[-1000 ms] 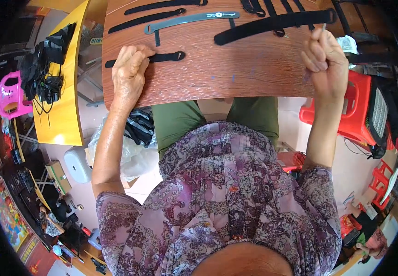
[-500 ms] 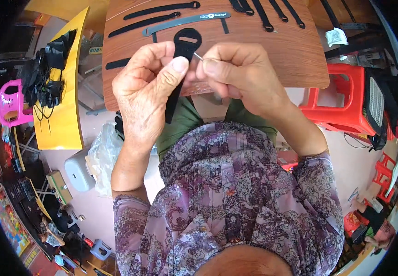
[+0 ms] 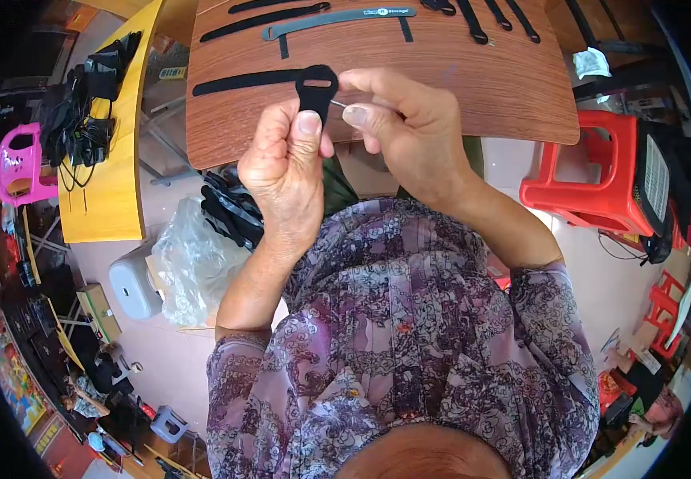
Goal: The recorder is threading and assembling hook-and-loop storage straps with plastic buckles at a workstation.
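Note:
My left hand (image 3: 288,164) pinches a black fabric strap (image 3: 314,97) between thumb and fingers. Its rounded, slotted end stands up above the thumb. My right hand (image 3: 417,128) is closed on a thin metal rod (image 3: 338,103), whose tip meets the right edge of the strap; the rest of the rod is hidden in the fingers. Behind the left hand, another black strap (image 3: 242,81) lies on the brown table (image 3: 473,96). A grey strap (image 3: 337,19) with a slotted end lies farther back, across two short dark strips.
More black straps (image 3: 473,22) lie along the table's far side. At left, a yellow table (image 3: 106,215) carries black cords, with a pink chair (image 3: 18,164) beyond it. A clear plastic bag (image 3: 194,263) rests on the floor. A red stool (image 3: 585,199) stands at right.
Both hands have shifted slightly, the left one rightward, and the strap's slotted end has turned more upright. The view has moved a little, showing the strap on the table behind more fully.

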Available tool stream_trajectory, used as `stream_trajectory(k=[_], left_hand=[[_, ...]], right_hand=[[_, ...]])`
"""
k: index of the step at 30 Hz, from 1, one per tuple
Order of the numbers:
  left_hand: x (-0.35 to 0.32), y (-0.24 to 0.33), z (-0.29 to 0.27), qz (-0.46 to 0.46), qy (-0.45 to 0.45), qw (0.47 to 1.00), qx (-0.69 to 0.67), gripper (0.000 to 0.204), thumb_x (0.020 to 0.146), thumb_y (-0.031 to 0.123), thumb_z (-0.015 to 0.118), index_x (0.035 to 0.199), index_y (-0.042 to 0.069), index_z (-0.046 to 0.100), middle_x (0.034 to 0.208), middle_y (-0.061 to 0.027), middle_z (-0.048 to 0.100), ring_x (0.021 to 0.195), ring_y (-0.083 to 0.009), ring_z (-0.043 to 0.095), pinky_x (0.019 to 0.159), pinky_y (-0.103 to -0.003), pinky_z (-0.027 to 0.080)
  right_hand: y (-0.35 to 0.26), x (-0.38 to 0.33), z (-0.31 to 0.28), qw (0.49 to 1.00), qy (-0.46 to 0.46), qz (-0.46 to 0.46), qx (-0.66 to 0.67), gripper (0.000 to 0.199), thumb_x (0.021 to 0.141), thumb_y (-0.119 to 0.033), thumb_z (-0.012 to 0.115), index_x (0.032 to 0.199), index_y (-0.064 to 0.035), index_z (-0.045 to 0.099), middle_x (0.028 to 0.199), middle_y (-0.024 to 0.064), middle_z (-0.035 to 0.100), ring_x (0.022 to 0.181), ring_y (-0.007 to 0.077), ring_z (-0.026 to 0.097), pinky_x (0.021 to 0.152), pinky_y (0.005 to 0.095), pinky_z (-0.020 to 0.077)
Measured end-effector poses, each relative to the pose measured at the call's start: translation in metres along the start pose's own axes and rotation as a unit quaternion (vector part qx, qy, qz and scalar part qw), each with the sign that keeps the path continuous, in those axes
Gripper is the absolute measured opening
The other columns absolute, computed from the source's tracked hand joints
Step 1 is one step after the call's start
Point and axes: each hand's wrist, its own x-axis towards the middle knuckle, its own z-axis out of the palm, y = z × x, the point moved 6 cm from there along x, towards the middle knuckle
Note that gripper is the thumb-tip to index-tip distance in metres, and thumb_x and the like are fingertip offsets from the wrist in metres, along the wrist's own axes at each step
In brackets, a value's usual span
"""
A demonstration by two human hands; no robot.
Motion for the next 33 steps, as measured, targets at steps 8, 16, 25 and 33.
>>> stream_trajectory(k=[8,16,25,33], left_hand=[[-0.004,-0.014,0.0,-0.074,-0.039,0.996,-0.019,0.017,0.089,0.018,0.058,0.091,0.001,0.06,0.06,0.0006,0.053,0.046,-0.0029,0.039,0.042,-0.015,0.029],[0.006,-0.021,0.003,-0.171,-0.069,0.981,-0.059,0.017,0.089,0.016,0.058,0.088,0.0,0.059,0.06,0.0002,0.053,0.046,-0.0032,0.038,0.042,-0.016,0.029],[0.008,0.006,-0.008,-0.153,-0.125,0.979,-0.056,0.023,0.09,0.014,0.053,0.105,-0.004,0.054,0.075,-0.012,0.062,0.052,-0.0083,0.052,0.044,-0.017,0.04],[0.021,-0.008,-0.018,-0.216,-0.17,0.929,-0.249,0.05,0.079,0.009,0.049,0.122,-0.014,0.039,0.093,-0.0318,0.06,0.079,-0.0328,0.064,0.072,-0.038,0.053]], right_hand=[[0.019,-0.004,0.002,0.96,-0.098,0.212,0.153,0.024,0.077,0.004,0.058,0.101,0.001,0.063,0.07,0.0086,0.065,0.053,0.0097,0.055,0.052,0.0249,0.0466],[0.02,-0.002,-0.007,0.968,-0.036,0.187,0.164,0.029,0.075,0.003,0.061,0.104,0.0045,0.062,0.068,0.0035,0.061,0.05,0.0071,0.049,0.046,0.0205,0.0399],[0.023,-0.002,-0.004,0.932,-0.051,0.273,0.232,0.025,0.079,-0.004,0.06,0.103,0.003,0.064,0.063,0.0037,0.058,0.049,0.0071,0.048,0.044,0.0189,0.0341],[0.029,0.0,0.011,0.928,-0.066,0.267,0.25,0.022,0.082,-0.003,0.055,0.101,0.0027,0.064,0.06,0.0032,0.056,0.049,0.0073,0.048,0.044,0.0214,0.0378]])
